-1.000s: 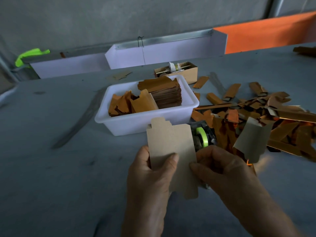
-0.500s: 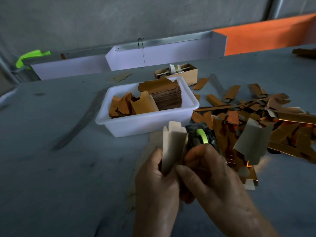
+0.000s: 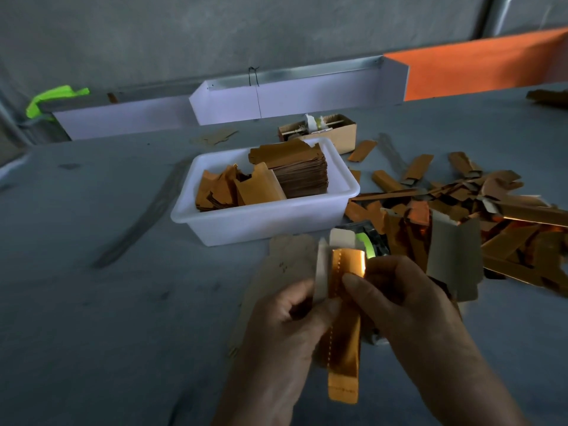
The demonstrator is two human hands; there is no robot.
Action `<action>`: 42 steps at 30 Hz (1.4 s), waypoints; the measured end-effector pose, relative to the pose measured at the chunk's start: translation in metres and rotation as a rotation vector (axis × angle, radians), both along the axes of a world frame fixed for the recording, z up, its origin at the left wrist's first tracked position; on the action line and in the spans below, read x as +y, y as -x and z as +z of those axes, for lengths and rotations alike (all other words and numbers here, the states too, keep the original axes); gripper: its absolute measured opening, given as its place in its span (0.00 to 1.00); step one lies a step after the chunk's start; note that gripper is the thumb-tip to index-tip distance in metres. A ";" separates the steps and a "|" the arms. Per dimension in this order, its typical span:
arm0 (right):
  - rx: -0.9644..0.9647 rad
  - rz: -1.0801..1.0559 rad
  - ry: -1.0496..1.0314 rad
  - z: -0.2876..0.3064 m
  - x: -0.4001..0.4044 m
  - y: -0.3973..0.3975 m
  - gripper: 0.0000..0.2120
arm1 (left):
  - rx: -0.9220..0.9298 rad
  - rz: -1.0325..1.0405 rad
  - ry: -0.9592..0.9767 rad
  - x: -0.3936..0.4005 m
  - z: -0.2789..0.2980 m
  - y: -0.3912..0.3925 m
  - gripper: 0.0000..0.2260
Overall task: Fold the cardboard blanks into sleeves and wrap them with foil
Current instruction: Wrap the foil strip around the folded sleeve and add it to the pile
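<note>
My left hand [image 3: 285, 330] and my right hand [image 3: 405, 302] together pinch one cardboard blank [image 3: 344, 272], folded into a narrow upright sleeve with its shiny orange foil face towards me. A grey flap sticks out at its top and its long end hangs down between my hands. A flat grey blank [image 3: 285, 265] lies on the table just behind my left hand. A white tub [image 3: 264, 222] beyond holds a stack of blanks [image 3: 298, 170] and loose orange pieces [image 3: 236, 189].
A heap of folded orange foil sleeves [image 3: 479, 222] spreads over the table to the right. A tape dispenser with a green roll [image 3: 368, 244] sits behind the sleeve. A small cardboard box [image 3: 335, 130] and white trays [image 3: 295, 96] stand at the back.
The flat blank has been folded lengthwise into a narrow sleeve, and its orange foil side now faces me. Both hands have closed in around it.
</note>
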State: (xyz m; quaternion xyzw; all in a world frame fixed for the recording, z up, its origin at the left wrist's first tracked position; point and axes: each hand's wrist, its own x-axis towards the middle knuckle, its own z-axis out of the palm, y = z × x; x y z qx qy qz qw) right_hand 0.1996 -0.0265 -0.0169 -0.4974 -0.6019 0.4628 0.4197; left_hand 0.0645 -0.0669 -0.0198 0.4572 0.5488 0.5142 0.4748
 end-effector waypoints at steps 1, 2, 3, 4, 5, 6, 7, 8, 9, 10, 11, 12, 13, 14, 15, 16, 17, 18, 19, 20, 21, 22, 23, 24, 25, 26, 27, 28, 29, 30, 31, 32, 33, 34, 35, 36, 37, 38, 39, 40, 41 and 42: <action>0.004 0.021 0.030 0.001 0.000 0.000 0.23 | -0.004 -0.012 -0.009 0.000 0.000 0.000 0.08; 0.026 0.047 0.055 0.001 0.000 0.000 0.23 | 0.003 -0.022 -0.018 0.001 0.001 -0.001 0.09; 0.063 0.061 0.077 0.001 0.001 0.000 0.21 | 0.008 -0.026 -0.027 0.000 0.001 -0.002 0.09; 0.103 0.063 0.097 0.001 0.001 0.000 0.17 | 0.016 -0.023 -0.041 0.000 0.001 -0.003 0.09; 0.134 0.057 0.114 0.001 0.001 0.000 0.15 | 0.033 -0.004 -0.051 -0.001 0.001 -0.004 0.08; 0.153 0.049 0.124 0.000 0.001 0.000 0.14 | 0.074 0.032 -0.058 -0.002 0.001 -0.006 0.08; 0.168 0.038 0.131 -0.001 0.000 0.001 0.13 | 0.128 0.071 -0.067 -0.002 0.000 -0.007 0.08; 0.180 0.026 0.136 -0.002 0.000 0.001 0.11 | 0.180 0.110 -0.080 -0.002 -0.001 -0.008 0.09; 0.190 0.012 0.136 -0.002 0.000 0.002 0.08 | 0.226 0.155 -0.095 -0.002 -0.001 -0.010 0.09; 0.197 -0.001 0.132 -0.003 0.000 0.002 0.04 | 0.289 0.210 -0.116 -0.002 -0.002 -0.013 0.09; 0.202 -0.015 0.127 -0.004 0.000 0.003 0.02 | 0.369 0.270 -0.143 -0.002 -0.002 -0.016 0.09; 0.207 -0.029 0.120 -0.005 0.000 0.003 0.02 | 0.466 0.336 -0.178 -0.002 -0.003 -0.020 0.10; 0.209 -0.041 0.113 -0.006 0.000 0.004 0.02 | 0.585 0.392 -0.216 -0.003 -0.002 -0.024 0.11; 0.208 -0.051 0.105 -0.007 -0.001 0.004 0.01 | 0.735 0.402 -0.232 -0.003 -0.001 -0.029 0.13; 0.205 -0.059 0.096 -0.007 -0.001 0.005 0.02 | 0.883 0.331 -0.200 -0.003 0.000 -0.033 0.16; 0.203 -0.066 0.087 -0.008 -0.002 0.005 0.03 | 1.029 0.278 -0.173 -0.003 0.001 -0.038 0.20; 0.204 -0.073 0.083 -0.008 -0.002 0.006 0.03 | 1.153 0.270 -0.171 -0.004 0.000 -0.043 0.25; 0.207 -0.079 0.081 -0.008 -0.003 0.006 0.02 | 1.236 0.270 -0.152 -0.004 0.002 -0.048 0.27; 0.208 -0.085 0.079 -0.009 -0.003 0.005 0.02 | 1.291 0.284 -0.155 -0.004 0.001 -0.051 0.27; 0.203 -0.091 0.077 -0.009 -0.003 0.004 0.02 | 1.327 0.299 -0.154 -0.003 0.002 -0.052 0.24; 0.198 -0.095 0.078 -0.009 -0.003 0.004 0.02 | 1.385 0.307 -0.156 -0.003 0.001 -0.052 0.19; 0.196 -0.101 0.081 -0.009 -0.003 0.003 0.03 | 1.428 0.278 -0.145 -0.002 0.000 -0.055 0.16; 0.197 -0.108 0.088 -0.009 -0.004 0.002 0.05 | 1.474 0.246 -0.164 -0.001 -0.004 -0.054 0.17; 0.197 -0.114 0.096 -0.009 -0.005 0.001 0.06 | 1.450 0.182 -0.137 0.000 -0.004 -0.055 0.16; 0.188 -0.113 0.103 -0.008 -0.005 0.001 0.07 | 1.400 0.147 -0.106 0.004 -0.005 -0.053 0.15; 0.171 -0.103 0.112 -0.007 -0.006 0.000 0.08 | 1.319 0.144 -0.093 0.005 -0.006 -0.053 0.16; 0.153 -0.091 0.118 -0.005 -0.006 0.000 0.10 | 1.256 0.141 -0.108 0.001 -0.009 -0.054 0.14; 0.132 -0.081 0.121 -0.005 -0.006 0.000 0.12 | 1.218 0.211 -0.156 0.000 -0.011 -0.054 0.08; 0.116 -0.083 0.124 -0.005 -0.006 0.000 0.13 | 1.179 0.263 -0.159 0.000 -0.016 -0.053 0.03; 0.109 -0.095 0.126 -0.006 -0.005 0.000 0.12 | 1.085 0.203 -0.094 -0.002 -0.017 -0.056 0.07; 0.107 -0.105 0.123 -0.007 -0.004 -0.001 0.09 | 1.020 0.191 -0.099 -0.002 -0.020 -0.061 0.13; 0.118 -0.109 0.118 -0.007 -0.003 -0.001 0.07 | 1.030 0.228 -0.142 -0.007 -0.020 -0.061 0.16; 0.155 -0.105 0.132 -0.007 -0.003 -0.002 0.05 | 1.018 0.250 -0.131 -0.008 -0.018 -0.060 0.19; 0.213 -0.090 0.164 -0.006 -0.003 -0.003 0.04 | 0.934 0.261 -0.090 -0.010 -0.015 -0.057 0.20; 0.268 -0.064 0.192 -0.004 -0.004 -0.004 0.03 | 0.875 0.286 -0.064 -0.011 -0.010 -0.051 0.17; 0.293 -0.035 0.202 -0.003 -0.005 -0.004 0.03 | 0.748 0.291 -0.050 -0.011 -0.004 -0.044 0.12; 0.289 -0.012 0.195 -0.002 -0.007 -0.005 0.04 | 0.592 0.291 -0.002 -0.009 0.002 -0.037 0.07; 0.282 0.002 0.181 0.000 -0.008 -0.005 0.07 | 0.447 0.250 0.059 -0.008 0.003 -0.028 0.04; 0.276 0.010 0.166 0.001 -0.009 -0.005 0.10 | 0.334 0.180 0.113 -0.008 0.005 -0.021 0.04; 0.263 0.019 0.156 0.003 -0.010 -0.005 0.11 | 0.254 0.120 0.148 -0.009 0.006 -0.017 0.05; 0.237 0.030 0.144 0.006 -0.010 -0.006 0.12 | 0.220 0.087 0.150 -0.009 0.007 -0.015 0.04; 0.201 0.036 0.123 0.010 -0.010 -0.009 0.12 | 0.215 0.102 0.122 -0.009 0.006 -0.015 0.05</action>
